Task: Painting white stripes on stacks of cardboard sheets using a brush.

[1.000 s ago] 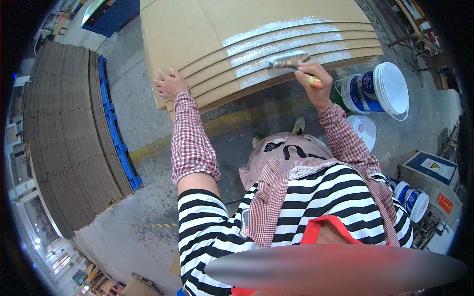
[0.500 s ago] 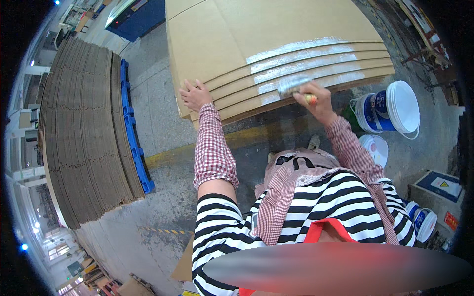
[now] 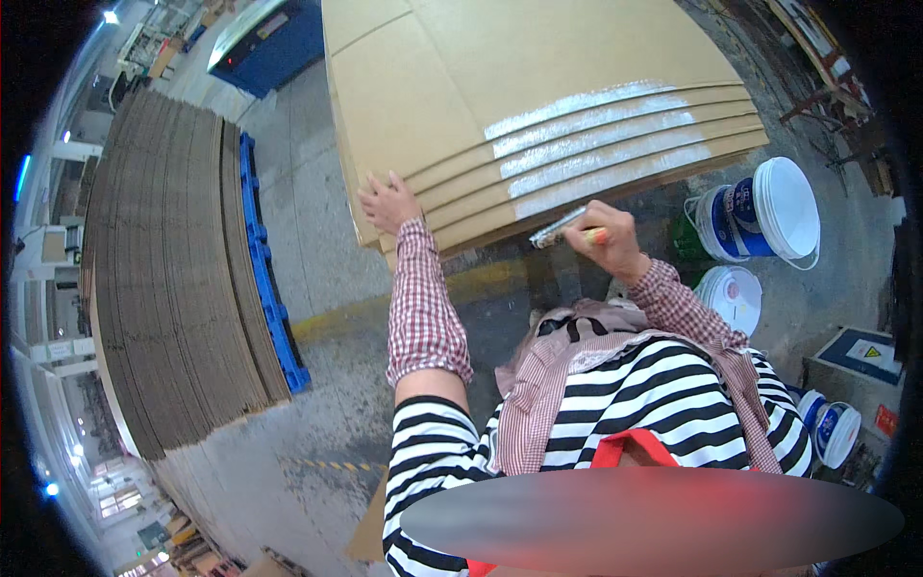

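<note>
A stack of flat cardboard sheets (image 3: 423, 106) lies in front of me, its near edges fanned out in steps. White wet-looking bands of glue or paint (image 3: 601, 144) cover the stepped edges on the right half. My left hand (image 3: 392, 204) rests with spread fingers on the left end of the steps. In my right hand (image 3: 608, 238) is a brush (image 3: 558, 229) with a flat, whitish head and a handle showing orange and yellow. The brush is off the cardboard, just below the near edge of the stack.
Right of the stack stand a blue-and-white bucket (image 3: 740, 219) and a smaller white bucket (image 3: 731, 298). More buckets (image 3: 829, 431) are at lower right, near a grey box (image 3: 851, 370). To the left, a tall cardboard stack (image 3: 178, 279) sits by a blue pallet (image 3: 269, 274).
My right hand has drawn the brush off the coated steps, down toward me past the near edge. My left hand stays on the cardboard. The whole view has shifted slightly.
</note>
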`<state>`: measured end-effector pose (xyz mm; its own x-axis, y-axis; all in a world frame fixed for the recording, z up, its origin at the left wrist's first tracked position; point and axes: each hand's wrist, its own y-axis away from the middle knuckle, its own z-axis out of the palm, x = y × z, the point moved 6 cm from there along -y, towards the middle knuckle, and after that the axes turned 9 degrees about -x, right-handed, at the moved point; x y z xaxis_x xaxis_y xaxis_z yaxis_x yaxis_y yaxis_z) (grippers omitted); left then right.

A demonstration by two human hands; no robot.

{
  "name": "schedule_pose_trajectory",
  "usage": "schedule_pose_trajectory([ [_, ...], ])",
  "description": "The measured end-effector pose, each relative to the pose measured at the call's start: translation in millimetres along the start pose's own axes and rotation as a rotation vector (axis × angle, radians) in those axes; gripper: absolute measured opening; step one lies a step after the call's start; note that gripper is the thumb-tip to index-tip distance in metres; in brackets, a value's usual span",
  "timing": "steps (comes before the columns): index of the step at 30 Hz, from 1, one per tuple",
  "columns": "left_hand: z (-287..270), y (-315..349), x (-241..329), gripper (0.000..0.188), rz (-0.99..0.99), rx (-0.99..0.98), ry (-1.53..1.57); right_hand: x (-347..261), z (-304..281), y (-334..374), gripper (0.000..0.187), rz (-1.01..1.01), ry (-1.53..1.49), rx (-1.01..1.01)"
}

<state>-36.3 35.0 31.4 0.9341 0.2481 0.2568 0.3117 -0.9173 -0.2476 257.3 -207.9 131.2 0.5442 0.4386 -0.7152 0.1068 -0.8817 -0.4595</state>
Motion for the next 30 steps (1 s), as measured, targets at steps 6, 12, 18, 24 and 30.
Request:
schedule_pose_trajectory([
  [6,1.6,-2.2,-3.3,0.053,-0.008,0.007,-0.012,74.8,-81.0,-22.1,0.013,0.115,-0.143,0.482],
  [12,11.4,0.3,-0.5,0.053,-0.026,-0.073,-0.066,68.8,-103.7,16.1,0.011,0.329,-0.134,0.381],
  [18,31.6,-9.4,-9.2,0.053,0.039,-0.063,-0.069,4.7,-145.5,99.5,0.007,0.28,-0.141,0.686],
  [24,47.5,-13.5,-13.2,0.053,0.474,-0.049,-0.345,62.4,-191.4,203.2,0.011,0.524,-0.168,0.95],
  [30,21.7,20.0,-55.4,0.055,-0.109,-0.092,0.102,107.8,-220.8,367.3,0.021,0.962,0.521,0.991],
])
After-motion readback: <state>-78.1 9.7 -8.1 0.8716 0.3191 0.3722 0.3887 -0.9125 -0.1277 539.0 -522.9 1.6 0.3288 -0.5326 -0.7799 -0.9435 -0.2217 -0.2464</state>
